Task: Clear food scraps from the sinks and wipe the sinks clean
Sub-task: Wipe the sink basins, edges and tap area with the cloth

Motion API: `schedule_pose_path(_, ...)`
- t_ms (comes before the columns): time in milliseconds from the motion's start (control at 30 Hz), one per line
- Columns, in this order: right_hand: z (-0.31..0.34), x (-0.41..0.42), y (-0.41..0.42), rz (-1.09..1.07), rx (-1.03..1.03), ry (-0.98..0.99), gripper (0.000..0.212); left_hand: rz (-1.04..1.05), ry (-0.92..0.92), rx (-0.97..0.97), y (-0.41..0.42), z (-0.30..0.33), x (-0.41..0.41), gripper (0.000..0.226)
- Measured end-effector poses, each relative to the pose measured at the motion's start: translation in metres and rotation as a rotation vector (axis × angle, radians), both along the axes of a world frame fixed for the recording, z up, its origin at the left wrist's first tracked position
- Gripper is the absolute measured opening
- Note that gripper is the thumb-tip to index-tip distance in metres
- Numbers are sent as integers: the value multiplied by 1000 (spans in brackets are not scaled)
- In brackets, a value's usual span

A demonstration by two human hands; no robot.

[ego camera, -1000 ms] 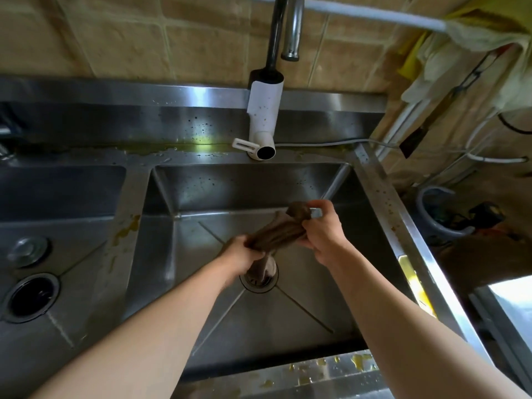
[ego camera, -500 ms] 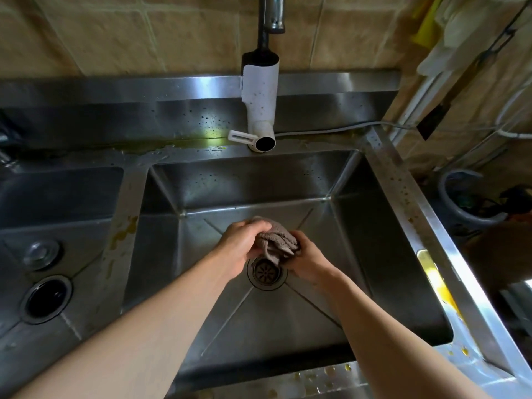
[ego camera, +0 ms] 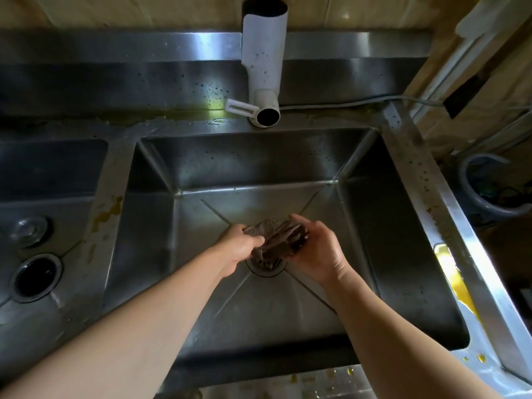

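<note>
1. Both forearms reach down into the right sink basin point(ego camera: 388, 226), converging over the drain point(ego camera: 266, 264) at its centre.
2. Left hand point(ego camera: 239, 247): back of hand up, fingers curled round the left end of a dark brown cloth point(ego camera: 276, 237), thumb on top of it.
3. Right hand point(ego camera: 318, 251): wrist bent inward, fingers wrapped over the right end of the cloth, fingertips on its far edge.
4. Cloth is bunched and wrinkled between the two hands, held just above the drain, partly covering it from this angle. Can't tell if it touches the basin floor.
5. White faucet spout point(ego camera: 264, 82) hangs over the back rim, opening pointed toward the basin. No water visible from it.
6. Left sink basin point(ego camera: 57, 174) holds an open drain hole point(ego camera: 36, 276) and a round metal plug point(ego camera: 30, 230) lying behind it.
7. Yellow-orange residue: on the divider point(ego camera: 109, 208) between basins, on the right rim point(ego camera: 457, 280), and spots along the front edge.
8. Dark specks on the back wall and splashback point(ego camera: 172, 79).
</note>
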State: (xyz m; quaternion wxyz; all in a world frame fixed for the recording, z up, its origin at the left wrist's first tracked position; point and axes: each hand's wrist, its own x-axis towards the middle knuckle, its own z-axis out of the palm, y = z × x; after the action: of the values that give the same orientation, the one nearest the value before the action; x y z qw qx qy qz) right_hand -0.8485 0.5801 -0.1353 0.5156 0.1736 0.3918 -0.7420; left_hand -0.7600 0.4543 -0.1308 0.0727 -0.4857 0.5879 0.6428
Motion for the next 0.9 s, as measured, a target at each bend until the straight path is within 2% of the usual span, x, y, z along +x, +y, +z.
schedule_pose_path(67,-2,1,-6,27,38,87,24,-82,-27,-41,1,-3,0,13)
schedule_pose_path(100,-5,1,-10,10,112,156,22,-115,-55,-2,3,-3,0,15)
schedule_pose_path(200,-10,2,-18,-20,242,324,20,-125,-145,364,6,4,3,18)
schedule_pose_path(300,-16,1,-19,58,227,428,19,186,-69,718,-1,-2,1,29)
schedule_pose_path(367,-22,2,-20,97,231,482,18,336,-23,796,-3,-10,-5,39)
schedule_pose_path(467,-35,3,-24,128,324,539,18,405,7,716,1,-25,-16,33)
schedule_pose_path(600,-59,-3,-30,193,462,492,14,372,58,453,10,-45,-24,9)
schedule_pose_path(700,-76,-3,-37,241,503,416,17,302,66,271,13,-62,-25,13)
schedule_pose_path(900,-101,-4,-45,337,566,401,23,303,25,151,17,-94,-25,22)
